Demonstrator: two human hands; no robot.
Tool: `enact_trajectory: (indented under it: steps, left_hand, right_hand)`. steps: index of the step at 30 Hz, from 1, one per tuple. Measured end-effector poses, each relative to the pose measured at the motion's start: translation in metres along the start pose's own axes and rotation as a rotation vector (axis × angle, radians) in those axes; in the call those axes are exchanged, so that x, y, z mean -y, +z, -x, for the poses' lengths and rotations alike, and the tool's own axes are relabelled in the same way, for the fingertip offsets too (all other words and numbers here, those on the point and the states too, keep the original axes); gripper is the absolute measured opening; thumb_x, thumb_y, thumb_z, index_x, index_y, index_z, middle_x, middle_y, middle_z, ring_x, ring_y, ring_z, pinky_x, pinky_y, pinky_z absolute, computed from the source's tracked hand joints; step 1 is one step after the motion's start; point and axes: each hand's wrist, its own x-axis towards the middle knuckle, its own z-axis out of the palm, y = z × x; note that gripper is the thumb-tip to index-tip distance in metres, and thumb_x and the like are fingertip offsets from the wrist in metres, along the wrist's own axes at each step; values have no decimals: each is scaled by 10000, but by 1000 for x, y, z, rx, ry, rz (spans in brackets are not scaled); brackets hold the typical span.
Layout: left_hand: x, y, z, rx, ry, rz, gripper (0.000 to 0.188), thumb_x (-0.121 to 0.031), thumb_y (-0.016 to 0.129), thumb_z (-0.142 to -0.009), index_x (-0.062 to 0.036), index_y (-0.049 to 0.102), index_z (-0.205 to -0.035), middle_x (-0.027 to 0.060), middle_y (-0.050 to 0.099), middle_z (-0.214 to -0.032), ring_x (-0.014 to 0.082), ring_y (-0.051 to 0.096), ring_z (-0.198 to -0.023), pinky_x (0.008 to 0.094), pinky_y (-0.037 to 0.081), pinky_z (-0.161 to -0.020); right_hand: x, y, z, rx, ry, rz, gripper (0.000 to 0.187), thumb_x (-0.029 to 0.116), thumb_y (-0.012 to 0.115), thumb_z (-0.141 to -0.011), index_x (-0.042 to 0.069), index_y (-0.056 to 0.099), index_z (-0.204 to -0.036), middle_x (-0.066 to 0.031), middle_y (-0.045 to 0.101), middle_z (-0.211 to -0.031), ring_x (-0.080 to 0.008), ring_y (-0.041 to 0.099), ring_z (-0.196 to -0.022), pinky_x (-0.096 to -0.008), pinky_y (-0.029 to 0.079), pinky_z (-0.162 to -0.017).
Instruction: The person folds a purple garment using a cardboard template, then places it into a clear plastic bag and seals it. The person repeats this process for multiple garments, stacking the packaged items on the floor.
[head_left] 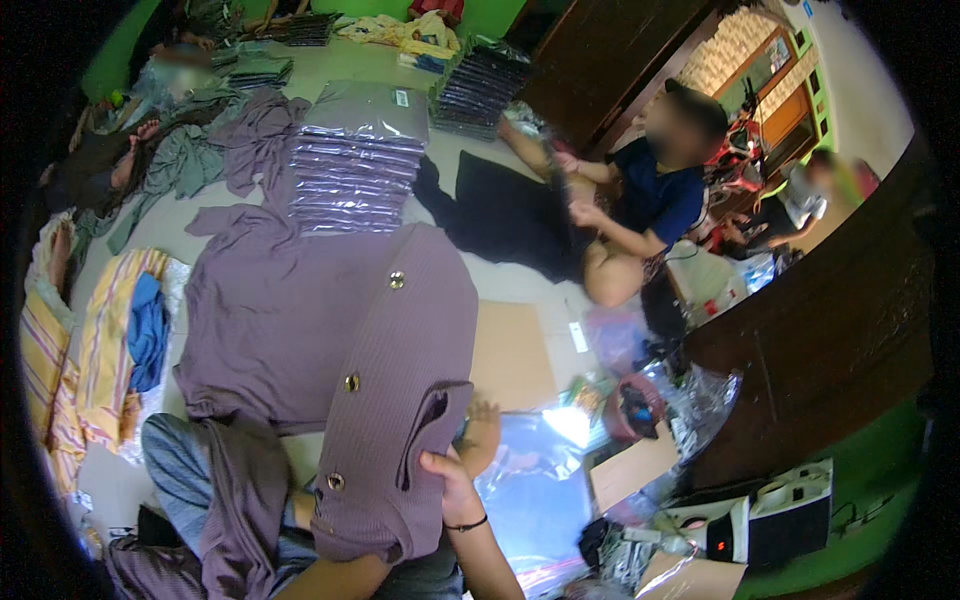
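Observation:
A ribbed mauve buttoned top (385, 400), folded into a long panel with several gold-rimmed buttons down it, is held up in front of me. My right hand (455, 488), a dark band on its wrist, grips the folded right edge with the thumb on top. My left forearm (335, 578) runs in underneath the cloth; the fabric hides that hand. Another mauve garment (270, 300) lies spread on the floor just beyond. More mauve cloth (240, 500) drapes over my grey-trousered leg. Bare skin (480, 435) shows past the top's right edge; hand or foot, I cannot tell which.
Beyond stands a tall stack of bagged mauve garments (355, 170). Right of me lie a cardboard sheet (512, 355), clear plastic bags (530, 490) and a box (690, 575). A person (655, 190) sits handling black cloth (515, 210). Yellow striped cloth (110, 340) lies left.

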Motion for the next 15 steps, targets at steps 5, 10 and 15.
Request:
enact_trajectory:
  steps: [5, 10, 15]
  left_hand:
    - [-6, -3, -1, -51, -14, -8, 224, -132, 503, -782, -37, 507, -984, 46, 581, -857, 132, 565, -709, 243, 454, -620]
    - [-18, -4, -7, -94, -33, -9, 226, -130, 506, -780, -38, 504, -986, 46, 580, -857, 132, 565, -709, 244, 455, -617]
    - [-32, -5, -14, -118, -53, -31, 228, -128, 508, -778, -39, 502, -988, 47, 580, -858, 132, 566, -710, 245, 456, -614]
  right_hand:
    - [15, 7, 1, -100, -259, 94, 557, 120, 624, -670, 16, 385, -1162, -71, 508, -1051, -197, 488, -967, -310, 372, -853]
    - [22, 0, -18, -8, 18, 64, 578, 112, 626, -669, 15, 371, -1179, -67, 490, -1083, -192, 463, -997, -304, 338, -883]
    - [14, -3, -35, 119, 110, -4, 558, 95, 618, -685, 18, 368, -1178, -73, 488, -1084, -194, 460, -1007, -307, 352, -876]
